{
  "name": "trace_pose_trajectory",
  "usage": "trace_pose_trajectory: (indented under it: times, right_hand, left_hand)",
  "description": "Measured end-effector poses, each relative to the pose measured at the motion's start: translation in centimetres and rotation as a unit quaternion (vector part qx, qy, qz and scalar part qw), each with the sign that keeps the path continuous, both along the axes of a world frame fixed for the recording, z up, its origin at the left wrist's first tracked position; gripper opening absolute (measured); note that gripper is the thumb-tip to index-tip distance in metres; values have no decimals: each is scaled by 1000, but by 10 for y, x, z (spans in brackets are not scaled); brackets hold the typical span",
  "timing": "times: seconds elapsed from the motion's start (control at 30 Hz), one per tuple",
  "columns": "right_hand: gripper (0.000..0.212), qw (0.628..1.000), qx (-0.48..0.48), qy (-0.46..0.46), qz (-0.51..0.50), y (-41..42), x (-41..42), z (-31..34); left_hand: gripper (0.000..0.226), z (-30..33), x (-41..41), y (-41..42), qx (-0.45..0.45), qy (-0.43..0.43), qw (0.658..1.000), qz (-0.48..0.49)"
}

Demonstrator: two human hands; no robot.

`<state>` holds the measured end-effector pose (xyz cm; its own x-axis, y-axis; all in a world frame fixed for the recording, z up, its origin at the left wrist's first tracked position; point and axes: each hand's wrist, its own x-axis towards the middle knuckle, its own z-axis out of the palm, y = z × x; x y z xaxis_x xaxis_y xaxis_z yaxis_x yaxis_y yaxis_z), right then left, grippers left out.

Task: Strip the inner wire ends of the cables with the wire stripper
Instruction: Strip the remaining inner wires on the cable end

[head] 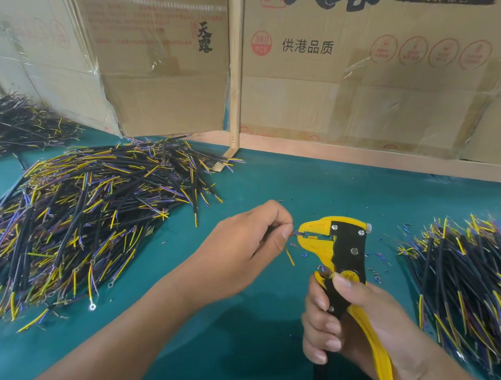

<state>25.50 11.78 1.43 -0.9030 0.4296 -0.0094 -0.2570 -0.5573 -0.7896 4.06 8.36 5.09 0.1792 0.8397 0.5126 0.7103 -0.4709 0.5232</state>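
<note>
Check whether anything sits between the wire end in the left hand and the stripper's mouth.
Nothing visible does. The left hand pinches the wire end right at the mouth of the wire stripper, which the right hand grips. Only loose insulation scraps lie on the green table underneath.

A teal-covered table (273,185) holds a large pile of black cables (86,207) at left, a smaller pile (14,123) behind it, another pile (469,282) at right, and scattered insulation scraps (381,260) between them.
</note>
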Motion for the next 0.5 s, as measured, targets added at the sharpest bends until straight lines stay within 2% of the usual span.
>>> trace_pose_trajectory:
  times: [0.4,0.5]
  right_hand:
    - [49,998,7,-45,-31,-6,-1,5]
    - [56,994,4,-74,-78,-9,-3,8]
  left_hand:
    - [15,-2,-1,1,-1,-4,1000,-15]
    - [15,-3,-3,3,-8,-17,1000,-19]
